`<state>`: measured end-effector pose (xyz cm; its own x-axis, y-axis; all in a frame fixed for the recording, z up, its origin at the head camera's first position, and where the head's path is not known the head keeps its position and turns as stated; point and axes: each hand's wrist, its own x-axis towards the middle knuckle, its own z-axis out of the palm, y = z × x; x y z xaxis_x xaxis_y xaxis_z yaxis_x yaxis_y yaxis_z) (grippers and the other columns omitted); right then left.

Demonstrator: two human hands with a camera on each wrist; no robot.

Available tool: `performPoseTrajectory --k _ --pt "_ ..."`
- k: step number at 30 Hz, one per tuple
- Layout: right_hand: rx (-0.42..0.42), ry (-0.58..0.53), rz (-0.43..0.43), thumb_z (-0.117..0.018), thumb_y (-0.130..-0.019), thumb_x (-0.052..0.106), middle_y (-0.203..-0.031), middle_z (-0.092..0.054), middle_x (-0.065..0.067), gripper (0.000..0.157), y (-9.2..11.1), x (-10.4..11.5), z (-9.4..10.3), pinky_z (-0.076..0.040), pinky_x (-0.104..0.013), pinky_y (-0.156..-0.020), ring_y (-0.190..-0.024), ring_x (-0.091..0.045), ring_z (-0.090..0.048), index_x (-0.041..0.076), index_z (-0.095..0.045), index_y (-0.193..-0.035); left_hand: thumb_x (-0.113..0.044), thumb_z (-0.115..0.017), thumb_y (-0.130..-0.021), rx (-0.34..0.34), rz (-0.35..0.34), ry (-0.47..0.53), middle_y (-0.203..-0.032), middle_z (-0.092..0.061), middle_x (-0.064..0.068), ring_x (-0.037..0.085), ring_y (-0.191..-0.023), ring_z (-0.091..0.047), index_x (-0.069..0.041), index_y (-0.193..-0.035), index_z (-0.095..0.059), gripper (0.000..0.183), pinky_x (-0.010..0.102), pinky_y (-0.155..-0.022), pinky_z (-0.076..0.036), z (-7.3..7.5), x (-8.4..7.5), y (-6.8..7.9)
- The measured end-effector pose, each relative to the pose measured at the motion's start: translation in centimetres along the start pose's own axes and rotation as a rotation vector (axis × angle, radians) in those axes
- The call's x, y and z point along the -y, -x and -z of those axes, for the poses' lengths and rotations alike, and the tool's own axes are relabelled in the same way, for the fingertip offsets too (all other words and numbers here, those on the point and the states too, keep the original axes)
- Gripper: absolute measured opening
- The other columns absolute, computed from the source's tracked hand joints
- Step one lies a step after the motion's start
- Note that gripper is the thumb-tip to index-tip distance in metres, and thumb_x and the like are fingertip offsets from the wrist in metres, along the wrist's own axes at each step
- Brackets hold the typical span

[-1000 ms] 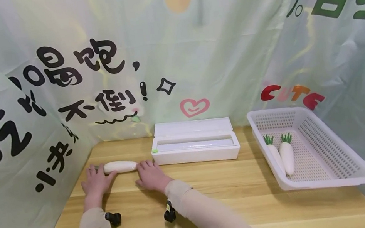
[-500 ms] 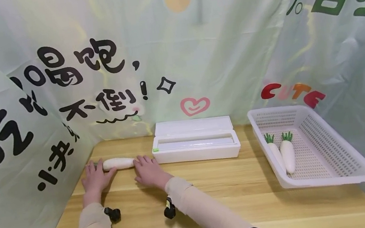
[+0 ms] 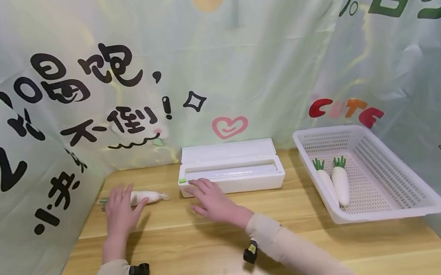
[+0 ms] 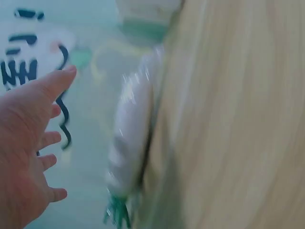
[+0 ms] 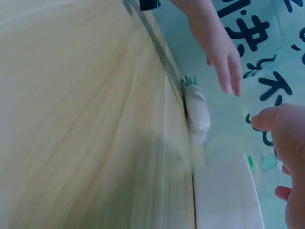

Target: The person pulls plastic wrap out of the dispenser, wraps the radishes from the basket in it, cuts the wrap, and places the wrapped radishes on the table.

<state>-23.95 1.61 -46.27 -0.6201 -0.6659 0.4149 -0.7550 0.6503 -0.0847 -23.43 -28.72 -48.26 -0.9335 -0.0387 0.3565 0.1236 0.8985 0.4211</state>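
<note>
A white radish [image 3: 144,197] with green leaves lies on the table at the left, and shiny clear film covers it, twisted at the tip. My left hand [image 3: 120,212] hovers over its leafy end with fingers spread. In the left wrist view a gap separates that hand [image 4: 24,143] from the radish [image 4: 128,129]. My right hand [image 3: 216,204] is held with loose fingers in front of the left end of a white cling film box [image 3: 244,185], overlapping it in the head view. The box's lid [image 3: 228,150] stands raised, and a roll shows in its slot.
A white perforated basket [image 3: 401,187] stands at the right with two more radishes [image 3: 341,184] inside. Printed cloth walls [image 3: 263,80] close in the wooden table [image 3: 185,250] at the back and sides.
Both hands have come off the radish. The right hand has moved right towards the cling film box; the left has lifted slightly. The radish stays where it was.
</note>
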Motion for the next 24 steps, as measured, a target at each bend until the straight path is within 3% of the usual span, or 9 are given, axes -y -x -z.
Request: performPoseTrajectory --k 4,7,15,21,24 --pt "-0.033 -0.026 -0.019 -0.064 -0.093 0.030 -0.147 -0.045 -0.015 0.052 2.3 -2.1 1.1 -0.039 -0.053 -0.108 -0.133 -0.034 -0.043 0.011 -0.049 -0.139 -0.036 -0.070 -0.088 -0.115 -0.104 0.049 -0.147 -0.042 0.025 0.050 -0.139 -0.029 -0.005 -0.138 -0.050 0.062 0.072 -0.110 -0.019 0.1 -2.7 -0.2" --pt "-0.068 -0.039 -0.053 -0.065 -0.092 0.028 -0.145 -0.047 -0.016 0.051 4.0 -3.6 1.8 -0.039 -0.054 -0.108 -0.133 -0.035 -0.043 0.010 -0.051 -0.137 -0.031 -0.073 -0.085 -0.155 -0.172 0.082 -0.141 -0.049 0.023 0.048 -0.136 -0.036 -0.005 -0.132 -0.055 0.056 0.069 -0.110 -0.023 0.0 -4.7 -0.3" --pt "-0.256 -0.072 -0.134 -0.071 -0.087 0.021 -0.134 -0.055 -0.019 0.045 7.8 -7.4 3.4 -0.039 -0.056 -0.103 -0.124 -0.039 -0.047 0.006 -0.059 -0.128 -0.026 -0.075 -0.085 -0.147 -0.295 0.157 -0.133 -0.058 0.018 0.040 -0.129 -0.046 -0.005 -0.127 -0.061 0.049 0.059 -0.111 -0.029 -1.8 -8.8 -0.4" --pt "-0.440 -0.038 -0.152 -0.075 -0.081 0.014 -0.120 -0.061 -0.020 0.041 9.3 -10.6 4.1 -0.042 -0.056 -0.095 -0.113 -0.040 -0.053 0.000 -0.064 -0.118 -0.028 -0.075 -0.085 -0.118 -0.311 0.127 -0.129 -0.061 0.015 0.036 -0.125 -0.049 -0.007 -0.123 -0.064 0.044 0.056 -0.108 -0.033 -3.1 -10.3 -1.4" --pt "-0.487 -0.030 -0.189 -0.076 -0.080 0.011 -0.114 -0.063 -0.020 0.039 10.0 -12.0 4.2 -0.042 -0.056 -0.093 -0.109 -0.039 -0.054 -0.001 -0.066 -0.115 -0.028 -0.073 -0.087 -0.079 -0.322 0.090 -0.129 -0.062 0.014 0.036 -0.124 -0.049 -0.009 -0.122 -0.066 0.040 0.057 -0.107 -0.034 -3.7 -10.7 -2.0"
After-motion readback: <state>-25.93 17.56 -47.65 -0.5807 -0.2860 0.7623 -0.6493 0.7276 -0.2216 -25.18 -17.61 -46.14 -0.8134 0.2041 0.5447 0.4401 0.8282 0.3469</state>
